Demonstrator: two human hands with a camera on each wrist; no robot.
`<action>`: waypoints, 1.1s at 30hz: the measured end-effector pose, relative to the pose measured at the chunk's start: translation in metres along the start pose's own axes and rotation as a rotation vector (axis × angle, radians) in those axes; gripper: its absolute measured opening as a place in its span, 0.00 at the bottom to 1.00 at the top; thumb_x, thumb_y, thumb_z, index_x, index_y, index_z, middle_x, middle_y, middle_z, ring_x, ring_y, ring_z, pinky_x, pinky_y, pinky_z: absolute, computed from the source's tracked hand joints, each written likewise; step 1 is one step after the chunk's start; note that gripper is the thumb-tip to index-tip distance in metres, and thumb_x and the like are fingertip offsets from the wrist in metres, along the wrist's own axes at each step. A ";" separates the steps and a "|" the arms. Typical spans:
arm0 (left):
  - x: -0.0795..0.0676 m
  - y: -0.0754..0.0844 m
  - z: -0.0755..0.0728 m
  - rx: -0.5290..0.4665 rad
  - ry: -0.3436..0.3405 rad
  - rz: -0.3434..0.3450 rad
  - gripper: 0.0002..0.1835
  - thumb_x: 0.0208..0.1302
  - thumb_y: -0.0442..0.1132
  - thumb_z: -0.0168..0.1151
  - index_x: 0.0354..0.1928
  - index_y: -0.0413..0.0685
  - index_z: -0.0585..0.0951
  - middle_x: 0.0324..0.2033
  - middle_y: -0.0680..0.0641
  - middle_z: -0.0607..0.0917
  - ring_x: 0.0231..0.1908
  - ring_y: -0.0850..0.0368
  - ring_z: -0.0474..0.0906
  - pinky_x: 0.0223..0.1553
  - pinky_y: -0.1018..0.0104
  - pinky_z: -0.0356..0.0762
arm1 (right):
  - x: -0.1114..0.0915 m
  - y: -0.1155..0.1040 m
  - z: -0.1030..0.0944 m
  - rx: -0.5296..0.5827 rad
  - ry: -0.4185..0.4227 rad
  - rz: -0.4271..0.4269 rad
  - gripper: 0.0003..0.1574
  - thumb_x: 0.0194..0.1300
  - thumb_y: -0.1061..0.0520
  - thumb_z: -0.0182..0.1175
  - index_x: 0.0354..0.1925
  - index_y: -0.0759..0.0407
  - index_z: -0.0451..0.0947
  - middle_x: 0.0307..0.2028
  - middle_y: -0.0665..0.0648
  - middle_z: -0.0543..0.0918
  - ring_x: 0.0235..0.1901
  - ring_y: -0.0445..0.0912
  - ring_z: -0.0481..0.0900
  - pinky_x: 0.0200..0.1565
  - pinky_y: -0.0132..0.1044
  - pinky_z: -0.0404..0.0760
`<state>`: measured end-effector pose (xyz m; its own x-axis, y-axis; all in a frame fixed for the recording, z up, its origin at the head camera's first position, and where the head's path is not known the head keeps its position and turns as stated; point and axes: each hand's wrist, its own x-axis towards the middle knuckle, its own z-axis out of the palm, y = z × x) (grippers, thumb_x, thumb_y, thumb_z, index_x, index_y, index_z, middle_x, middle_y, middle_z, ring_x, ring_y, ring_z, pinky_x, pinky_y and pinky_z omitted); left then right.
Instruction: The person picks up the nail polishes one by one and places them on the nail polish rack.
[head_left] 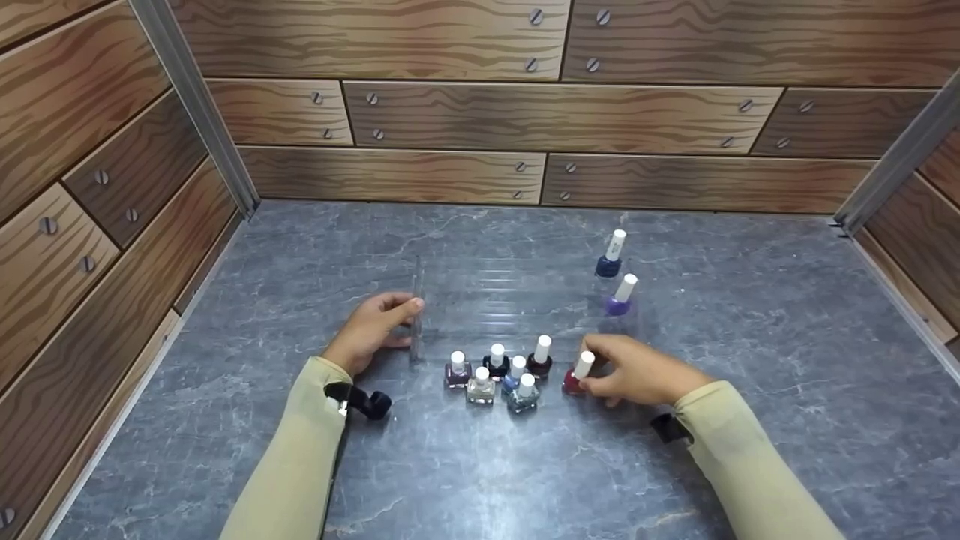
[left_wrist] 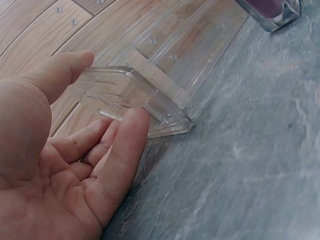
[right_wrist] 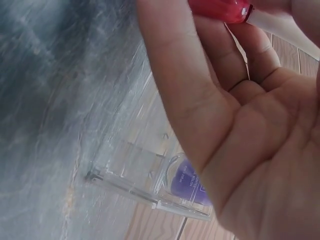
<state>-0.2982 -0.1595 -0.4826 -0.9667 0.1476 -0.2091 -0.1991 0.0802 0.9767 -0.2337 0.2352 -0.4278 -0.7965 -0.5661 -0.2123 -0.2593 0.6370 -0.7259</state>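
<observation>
My right hand [head_left: 634, 367] pinches a red nail polish bottle [head_left: 574, 381] with a white cap, tilted, at the right of a loose group of bottles. A clear plastic rack [head_left: 495, 289] with ridged tiers lies behind them. Thumb and fingers of my left hand [head_left: 379, 326] are at the rack's left end panel [left_wrist: 145, 95]; the thumb touches its edge. On the rack's right end are a dark blue bottle [head_left: 608, 265] and a purple bottle [head_left: 618, 305]. In the right wrist view the purple bottle [right_wrist: 189, 185] shows through the clear end wall.
In front of the rack stand several white-capped bottles, among them a dark purple one [head_left: 457, 373], a clear glittery one [head_left: 481, 390], a black one [head_left: 496, 365], a dark red one [head_left: 539, 363] and a teal one [head_left: 523, 399]. Wood-patterned walls [head_left: 450, 176] enclose the grey marbled tabletop [head_left: 300, 240].
</observation>
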 end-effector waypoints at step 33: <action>-0.003 0.001 0.000 -0.034 -0.008 -0.030 0.29 0.71 0.47 0.68 0.67 0.39 0.76 0.58 0.40 0.79 0.56 0.48 0.75 0.48 0.58 0.89 | 0.001 0.003 0.000 0.027 -0.001 0.003 0.11 0.67 0.61 0.67 0.40 0.57 0.73 0.38 0.56 0.81 0.32 0.49 0.84 0.34 0.39 0.89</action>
<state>-0.2960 -0.1602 -0.4806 -0.9590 0.1535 -0.2384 -0.2332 0.0508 0.9711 -0.2352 0.2369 -0.4301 -0.7970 -0.5643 -0.2150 -0.2420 0.6247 -0.7425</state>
